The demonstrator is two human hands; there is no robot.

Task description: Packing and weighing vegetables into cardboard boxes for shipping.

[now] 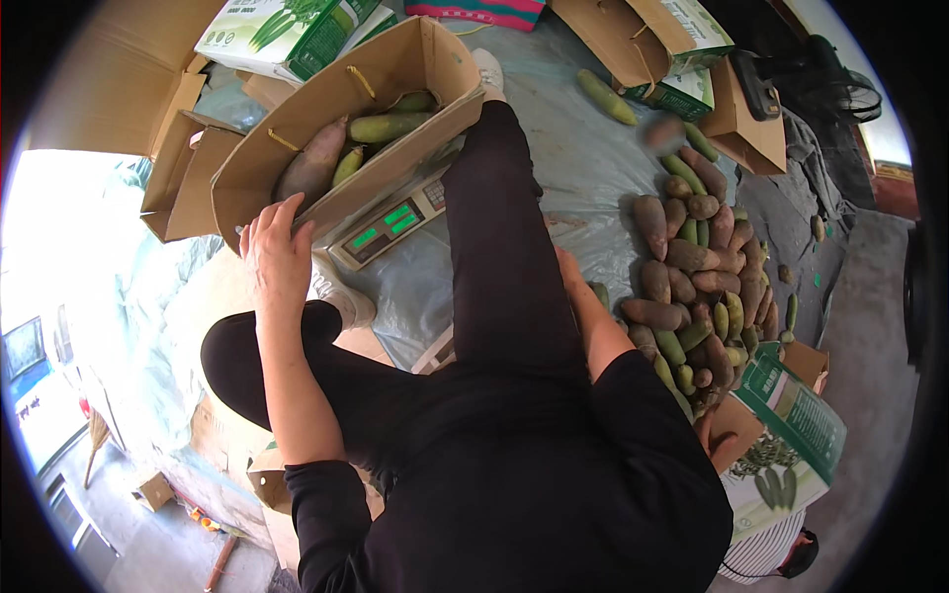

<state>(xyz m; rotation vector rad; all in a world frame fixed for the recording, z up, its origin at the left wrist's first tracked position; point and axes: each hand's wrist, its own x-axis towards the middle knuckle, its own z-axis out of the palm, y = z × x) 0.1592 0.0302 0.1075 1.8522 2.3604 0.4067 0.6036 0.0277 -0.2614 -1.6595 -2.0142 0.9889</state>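
An open cardboard box with yellow cord loops stands at upper left, on a scale with a lit green display. Inside lie several long vegetables, among them a purplish-brown one and a green one; I cannot tell their exact kind. My left hand grips the near left corner of the box, fingers bent over its edge. Beside my right thigh is my right hand; the leg hides its fingers and anything in them.
A heap of brown and green vegetables lies at right on plastic sheeting. Green-and-white cartons stand at the far left. A co-worker's hand touches a carton at lower right. A black fan stands at far right.
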